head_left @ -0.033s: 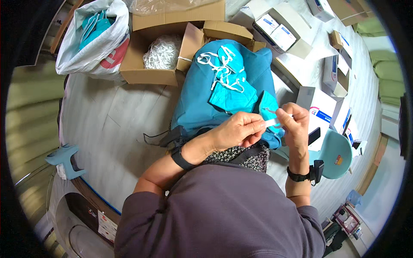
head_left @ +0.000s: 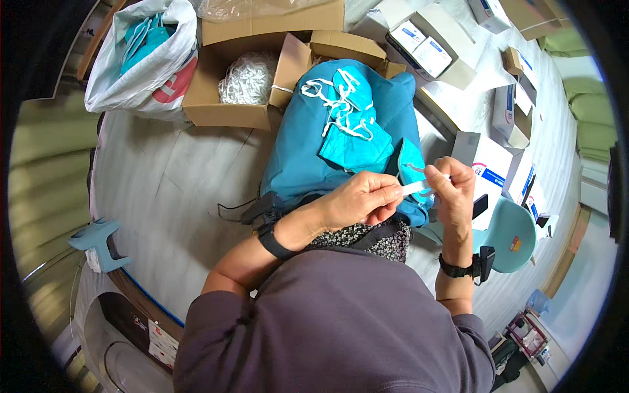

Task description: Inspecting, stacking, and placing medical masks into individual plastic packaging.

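A short white strip is stretched between my two hands over my lap. My left hand pinches one end between thumb and fingers. The other end is pinched by my right hand, thumb over curled fingers. Just behind the strip lies a teal face mask, partly covered by my right hand. Several more teal folded masks with tangled white straps rest on the dark teal cloth spread over my lap.
An open cardboard box ahead on the left holds a heap of white cords. Beside it stands a white bag of teal masks. White boxes stand to the right near a pale teal stool. A blue-grey plastic piece is far left.
My right hand has shifted slightly to the right, and a little more of the white strip shows between my hands. My left hand keeps its pinch.
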Motion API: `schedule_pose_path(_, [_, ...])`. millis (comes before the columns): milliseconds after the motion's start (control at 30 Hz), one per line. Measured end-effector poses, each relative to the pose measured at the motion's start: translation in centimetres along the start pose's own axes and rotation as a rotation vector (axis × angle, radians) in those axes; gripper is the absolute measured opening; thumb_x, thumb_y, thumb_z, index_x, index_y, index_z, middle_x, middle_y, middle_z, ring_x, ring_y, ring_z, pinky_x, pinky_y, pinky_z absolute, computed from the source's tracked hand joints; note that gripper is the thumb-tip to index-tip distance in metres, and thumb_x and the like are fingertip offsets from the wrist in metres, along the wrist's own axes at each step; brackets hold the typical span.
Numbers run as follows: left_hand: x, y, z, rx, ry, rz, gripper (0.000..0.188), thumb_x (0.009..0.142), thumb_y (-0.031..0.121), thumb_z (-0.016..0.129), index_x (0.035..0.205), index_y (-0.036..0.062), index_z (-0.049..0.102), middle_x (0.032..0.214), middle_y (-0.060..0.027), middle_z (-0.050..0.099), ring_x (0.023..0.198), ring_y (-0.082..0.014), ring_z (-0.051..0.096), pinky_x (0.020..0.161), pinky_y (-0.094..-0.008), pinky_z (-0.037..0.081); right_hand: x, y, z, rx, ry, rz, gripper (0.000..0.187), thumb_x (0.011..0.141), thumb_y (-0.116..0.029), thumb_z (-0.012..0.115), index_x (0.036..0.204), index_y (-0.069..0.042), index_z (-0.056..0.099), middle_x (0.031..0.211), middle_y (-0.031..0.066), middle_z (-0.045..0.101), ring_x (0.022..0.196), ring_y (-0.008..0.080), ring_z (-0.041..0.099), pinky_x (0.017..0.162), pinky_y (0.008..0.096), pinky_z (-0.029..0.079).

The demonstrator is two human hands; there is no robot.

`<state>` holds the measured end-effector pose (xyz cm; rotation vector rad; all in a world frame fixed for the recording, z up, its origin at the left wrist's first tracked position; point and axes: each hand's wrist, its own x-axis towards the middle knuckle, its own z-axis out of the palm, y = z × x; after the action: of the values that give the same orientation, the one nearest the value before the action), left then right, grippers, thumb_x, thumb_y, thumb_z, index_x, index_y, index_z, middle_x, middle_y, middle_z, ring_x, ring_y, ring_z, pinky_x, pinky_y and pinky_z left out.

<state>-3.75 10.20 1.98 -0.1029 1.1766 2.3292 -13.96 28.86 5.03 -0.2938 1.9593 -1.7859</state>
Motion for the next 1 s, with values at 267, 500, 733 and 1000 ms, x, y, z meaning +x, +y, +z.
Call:
schedule_pose_path(267, [-4.8, 0.8, -2.7, 0.039, 0.011, -0.088, 0.037, 0.107, 0.03, 0.044, 0.077, 0.0099, 0.05, 0.066, 0.0018, 0.051, 0.05, -0.0031, 0.043, 0.041, -0.018, 0.03, 0.8, -0.4, -7.4, -0.054, 0.27, -0.09, 0.036, 0.09, -0.008, 0.068, 0.062, -0.013, 0.046, 0.062, -0.007, 0.045, 0.055, 0.0036, 0.033, 0.051, 0.024, 0.022])
schedule_pose_path(500, [-1.2, -1.3, -2.5, -0.346, -0.134, -0.113, 0.031, 0.103, 0.029, 0.047, 0.078, 0.0088, 0.047, 0.066, -0.0012, 0.047, 0.049, -0.0068, 0.04, 0.039, -0.0199, 0.028, -0.6, -1.6, -2.5, -0.219, -0.158, -0.084, 0.028, 0.086, -0.009, 0.072, 0.063, -0.007, 0.056, 0.062, -0.0029, 0.052, 0.056, 0.0062, 0.043, 0.051, 0.0266, 0.029])
schedule_pose_path(733, [0.0, -4.1, -5.1, -0.714, -0.033, -0.177, 0.046, 0.097, 0.031, 0.047, 0.119, -0.0046, 0.066, 0.111, -0.0175, 0.071, 0.099, -0.0225, 0.069, 0.071, -0.0235, 0.056, -1.4, -3.0, 2.5, -0.162, -0.406, -0.159, 0.025, 0.084, -0.011, 0.074, 0.066, -0.002, 0.058, 0.063, 0.0032, 0.057, 0.058, 0.013, 0.051, 0.055, 0.0292, 0.037])
schedule_pose_path(1000, [-2.7, -3.0, -8.6, -0.403, 0.425, -0.044, 0.042, 0.104, 0.036, 0.049, 0.1, -0.0016, 0.068, 0.099, -0.0145, 0.072, 0.077, -0.0147, 0.069, 0.049, -0.0167, 0.036, -2.1, -5.2, 6.0, -0.102, -0.803, -0.386, 0.023, 0.089, -0.025, 0.073, 0.085, -0.002, 0.072, 0.087, 0.0099, 0.069, 0.073, 0.0262, 0.067, 0.068, 0.0344, 0.053])
